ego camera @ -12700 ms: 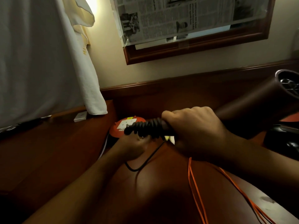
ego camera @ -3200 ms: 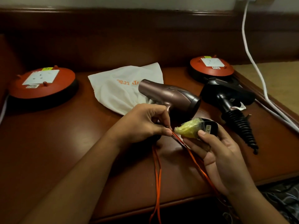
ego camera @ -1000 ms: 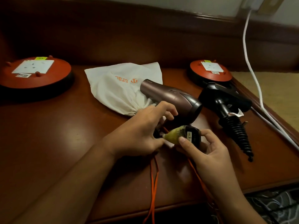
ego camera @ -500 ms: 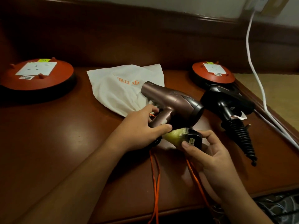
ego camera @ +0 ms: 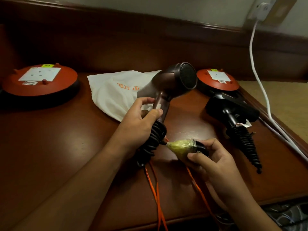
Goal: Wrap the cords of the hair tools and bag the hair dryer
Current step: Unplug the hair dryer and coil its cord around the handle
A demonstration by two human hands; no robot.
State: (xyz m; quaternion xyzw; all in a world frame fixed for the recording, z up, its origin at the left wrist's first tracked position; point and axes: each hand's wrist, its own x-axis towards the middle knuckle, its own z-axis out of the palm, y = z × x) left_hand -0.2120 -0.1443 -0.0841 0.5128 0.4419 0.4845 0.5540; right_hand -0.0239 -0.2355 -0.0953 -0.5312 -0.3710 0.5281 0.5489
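My left hand (ego camera: pixel 137 125) grips the handle of a bronze hair dryer (ego camera: pixel 171 82), held upright above the table with its rear grille facing me. A black ribbed cord sleeve (ego camera: pixel 154 140) hangs below the handle. My right hand (ego camera: pixel 211 162) holds the dryer's black plug (ego camera: pixel 186 146), which is wrapped in yellowish tape. The orange cord (ego camera: pixel 157 189) trails over the table's front edge. A white cloth bag (ego camera: pixel 115 92) with orange lettering lies flat behind the dryer. A second, black hair dryer (ego camera: pixel 233 110) lies at the right.
Two round red socket reels sit on the wooden table (ego camera: pixel 50 147), one at the far left (ego camera: pixel 40 80), one at the back right (ego camera: pixel 218 80). A white cable (ego camera: pixel 260 84) runs from a wall socket (ego camera: pixel 261 9) down the right edge.
My left hand has lifted the bronze dryer off the table by its handle and turned it upright. My right hand still holds the taped plug, now slightly lower and to the right.
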